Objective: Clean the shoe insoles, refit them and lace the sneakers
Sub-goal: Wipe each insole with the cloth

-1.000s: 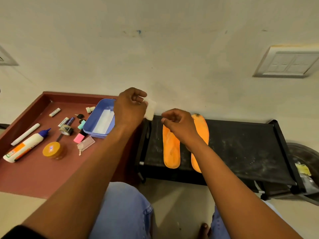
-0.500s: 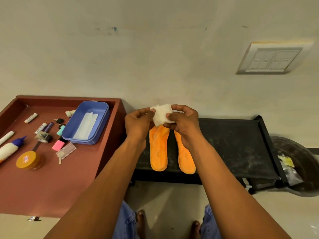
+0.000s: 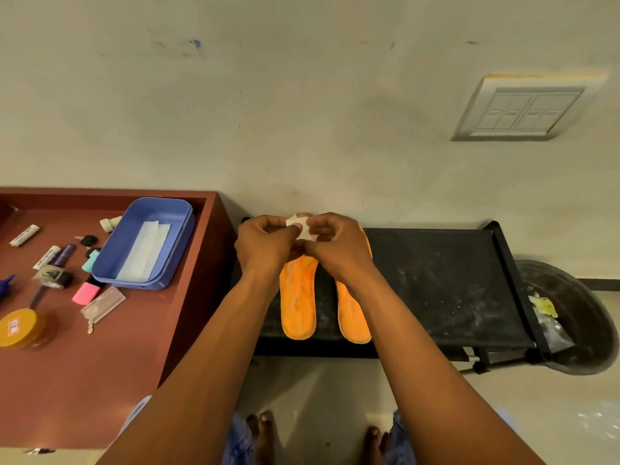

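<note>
We see two hands close together over the far end of two orange insoles. The left hand [image 3: 265, 245] and the right hand [image 3: 339, 245] both have curled fingers, and both pinch a small white wipe [image 3: 301, 226] between them. The wipe looks crumpled and sits up in the air, just above the insoles.

The left insole [image 3: 298, 298] and the right insole [image 3: 352, 313] lie flat, side by side, on a black surface [image 3: 446, 283] next to the wall. Their far ends are hidden under the hands.

To the left is a red-brown surface [image 3: 100, 364]. On it sits a blue tub [image 3: 147, 243] with a white sheet [image 3: 144, 251] inside. Near the tub lie a pink eraser [image 3: 85, 293] and a yellow-lidded jar [image 3: 21, 328]. A dark bin [image 3: 577, 317] stands to the right of the black surface.
</note>
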